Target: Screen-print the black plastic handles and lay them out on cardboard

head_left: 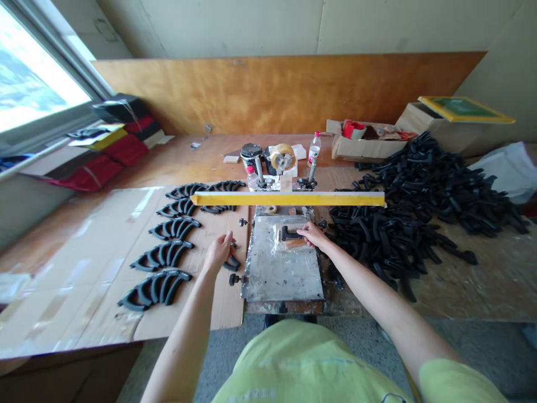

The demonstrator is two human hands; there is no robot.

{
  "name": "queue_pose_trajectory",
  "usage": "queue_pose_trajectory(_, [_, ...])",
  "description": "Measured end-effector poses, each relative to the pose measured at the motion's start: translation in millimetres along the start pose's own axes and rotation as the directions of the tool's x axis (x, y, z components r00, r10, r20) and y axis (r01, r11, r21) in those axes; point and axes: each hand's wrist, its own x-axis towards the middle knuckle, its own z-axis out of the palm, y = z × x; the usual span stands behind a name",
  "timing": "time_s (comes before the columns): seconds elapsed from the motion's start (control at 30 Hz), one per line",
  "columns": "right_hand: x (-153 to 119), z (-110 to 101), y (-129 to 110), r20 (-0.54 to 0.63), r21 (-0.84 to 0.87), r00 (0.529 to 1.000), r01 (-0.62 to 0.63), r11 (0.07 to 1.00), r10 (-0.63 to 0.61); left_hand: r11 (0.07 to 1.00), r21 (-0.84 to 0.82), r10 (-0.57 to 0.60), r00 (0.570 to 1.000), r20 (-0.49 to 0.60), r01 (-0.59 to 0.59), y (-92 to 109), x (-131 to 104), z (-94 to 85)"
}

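Observation:
My right hand (313, 234) is closed on the end of a black plastic handle (290, 233), which lies across a small tan holder (292, 244) on the grey metal plate (280, 277). To the left of the plate, my left hand (220, 251) hovers over the cardboard with its fingers curled together; what they hold, if anything, I cannot make out. Just beyond those fingers one curved black handle (231, 263) lies on the cardboard, partly hidden by the hand. A long yellow-edged frame (289, 198) spans above the far end of the plate.
Curved black handles (161, 285) lie in fanned rows on the cardboard (92, 268) at left. A big heap of black handles (386, 235) covers the right side. Behind the frame stand a tape roll (282, 158), a bottle (314, 150) and a dark can (251, 155). Black knobs (235, 279) stick out beside the plate.

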Motion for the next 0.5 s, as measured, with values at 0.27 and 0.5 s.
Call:
queue_pose_trajectory(0.27, [-11.0, 14.9, -7.6, -0.043, -0.59, 0.819, 0.441, 0.676, -0.572, 0.741, -0.519, 0.356, 0.904, -0.236, -0.427, 125.7, -30.8, 2.6])
queue_pose_trajectory(0.5, [-7.5, 27.0, -1.1, 0.125, -0.451, 0.746, 0.63, 0.632, -0.654, 0.75, -0.541, 0.315, 0.925, -0.215, -0.381, 129.3, -57.4, 3.6])
